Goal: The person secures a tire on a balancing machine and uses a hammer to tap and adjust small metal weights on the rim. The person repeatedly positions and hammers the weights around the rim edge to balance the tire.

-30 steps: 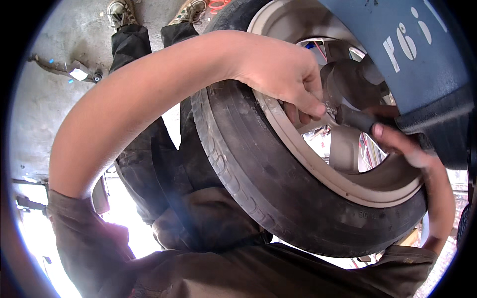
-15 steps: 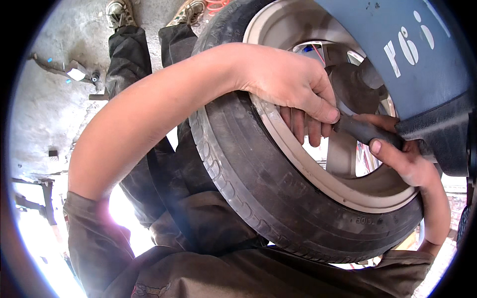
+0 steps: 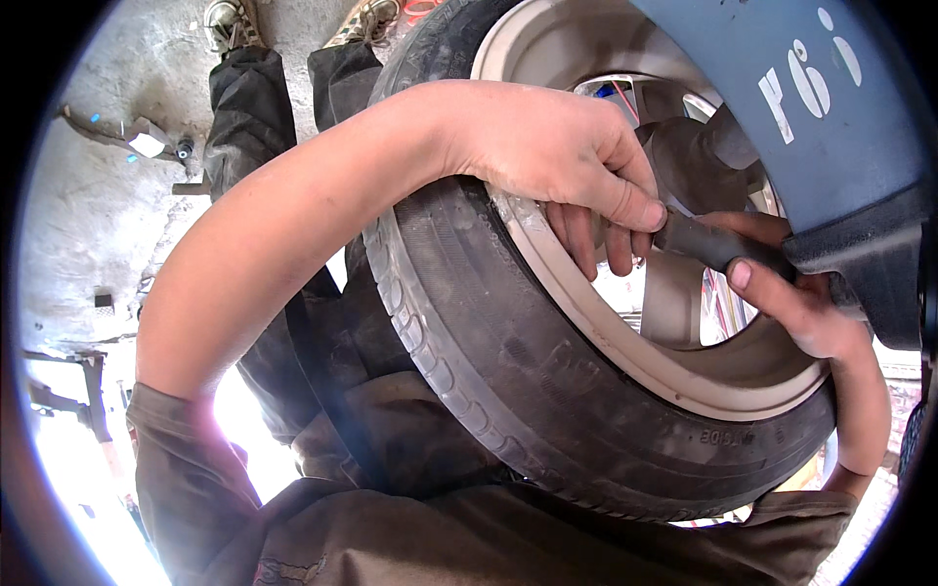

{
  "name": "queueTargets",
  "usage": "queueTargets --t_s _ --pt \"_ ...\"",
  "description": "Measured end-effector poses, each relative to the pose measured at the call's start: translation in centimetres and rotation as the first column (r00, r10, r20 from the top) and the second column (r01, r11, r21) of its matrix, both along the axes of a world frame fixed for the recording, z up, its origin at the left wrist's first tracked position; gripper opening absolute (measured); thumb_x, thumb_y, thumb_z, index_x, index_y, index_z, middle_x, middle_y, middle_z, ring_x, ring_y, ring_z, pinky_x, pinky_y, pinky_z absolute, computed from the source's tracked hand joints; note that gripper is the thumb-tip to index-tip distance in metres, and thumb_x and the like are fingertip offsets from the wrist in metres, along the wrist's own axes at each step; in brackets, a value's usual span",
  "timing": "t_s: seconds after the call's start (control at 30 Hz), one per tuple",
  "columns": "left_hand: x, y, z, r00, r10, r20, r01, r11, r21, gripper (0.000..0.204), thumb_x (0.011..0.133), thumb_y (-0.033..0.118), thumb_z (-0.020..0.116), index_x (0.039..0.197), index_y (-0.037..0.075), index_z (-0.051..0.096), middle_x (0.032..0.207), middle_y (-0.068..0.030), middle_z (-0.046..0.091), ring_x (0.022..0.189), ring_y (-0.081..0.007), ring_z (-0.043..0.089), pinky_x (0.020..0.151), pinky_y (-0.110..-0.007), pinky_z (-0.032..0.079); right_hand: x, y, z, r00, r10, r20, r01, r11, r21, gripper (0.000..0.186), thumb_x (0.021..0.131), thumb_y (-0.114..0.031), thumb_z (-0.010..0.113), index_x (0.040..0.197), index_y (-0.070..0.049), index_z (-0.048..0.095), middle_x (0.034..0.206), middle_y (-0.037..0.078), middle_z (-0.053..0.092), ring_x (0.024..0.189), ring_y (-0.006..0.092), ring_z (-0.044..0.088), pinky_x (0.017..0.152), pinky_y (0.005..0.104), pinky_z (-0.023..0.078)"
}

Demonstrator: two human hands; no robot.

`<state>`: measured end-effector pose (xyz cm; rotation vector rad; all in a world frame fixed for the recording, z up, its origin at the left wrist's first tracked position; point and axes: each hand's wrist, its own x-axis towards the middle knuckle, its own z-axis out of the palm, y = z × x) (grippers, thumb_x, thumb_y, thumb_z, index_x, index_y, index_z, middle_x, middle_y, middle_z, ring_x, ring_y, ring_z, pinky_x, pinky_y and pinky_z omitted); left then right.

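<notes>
A black tyre on a beige alloy wheel rim (image 3: 674,376) stands tilted in front of me. My left hand (image 3: 576,161) reaches over the tyre (image 3: 489,322) into the rim's opening. Its thumb and forefinger are pinched at the near end of a dark grey cylindrical tool (image 3: 703,241); whatever lies between the fingertips is hidden. From the other side, my right hand (image 3: 791,303) wraps round this tool, thumb along its near side. The tool's far end is covered by that hand. Behind them show the wheel's spokes and a dark round hub part (image 3: 684,166).
A blue-grey machine cover (image 3: 791,59) with white markings overhangs the rim at upper right, with a black part (image 3: 860,244) below it. My trousered legs and shoes (image 3: 230,24) are at upper left. A small white box (image 3: 149,144) lies on the concrete floor.
The view has shifted slightly. Both hands keep nearly the same grip inside the rim, the right one still round the cylindrical tool.
</notes>
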<state>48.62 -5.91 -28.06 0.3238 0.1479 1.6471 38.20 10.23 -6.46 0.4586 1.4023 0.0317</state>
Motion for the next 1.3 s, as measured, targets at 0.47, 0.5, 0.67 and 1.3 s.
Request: queueTargets --t_s 0.47,0.5,0.67,1.3 --pt "-0.5 -0.5 0.3 0.999 0.035 -0.041 -0.036 0.999 -0.034 0.037 0.110 0.025 0.059 0.114 -0.010 0.071 0.099 -0.0206 0.078 0.092 -0.0278 0.080 0.082 -0.035 0.064 0.0 0.0 0.6 0.998 -0.056 -0.008 0.056 0.998 0.018 0.049 0.097 -0.038 0.072 0.136 -0.008 0.071 0.113 0.010 0.075 0.109 0.0195 0.067 0.101 0.0356 0.050" --pt "-0.6 -0.3 0.3 0.998 0.037 -0.043 -0.039 0.999 -0.028 0.037 0.109 0.025 0.059 0.113 -0.009 0.072 0.100 -0.0196 0.078 0.091 -0.0261 0.080 0.082 -0.034 0.064 0.1 0.2 0.9 0.998 -0.056 -0.031 0.057 0.998 0.019 0.046 0.099 -0.037 0.072 0.135 -0.008 0.071 0.110 0.010 0.076 0.105 0.0194 0.068 0.097 0.0355 0.052" --pt "0.3 -0.5 -0.1 0.995 0.091 -0.045 -0.094 0.994 -0.055 0.036 0.109 0.025 0.058 0.112 -0.007 0.074 0.103 -0.0175 0.079 0.089 -0.0228 0.080 0.083 -0.032 0.063 0.3 0.0 -0.1 0.998 -0.039 -0.054 0.041 0.999 0.034 0.060 0.091 -0.042 0.074 0.137 -0.004 0.069 0.103 0.004 0.072 0.092 0.0124 0.063 0.083 0.0270 0.048" --pt "2.0 -0.2 -1.2 0.991 0.134 -0.009 -0.134 0.987 -0.093 0.025 0.104 0.013 0.069 0.106 -0.011 0.073 0.095 -0.0181 0.079 0.091 -0.0237 0.079 0.082 -0.032 0.065 1.5 -2.1 -4.3 0.930 -0.364 0.056 0.356 0.927 0.116 0.045 0.103 -0.041 0.066 0.111 0.002 0.074 0.059 -0.004 0.052 0.052 0.0043 0.045 0.048 0.0238 0.032"
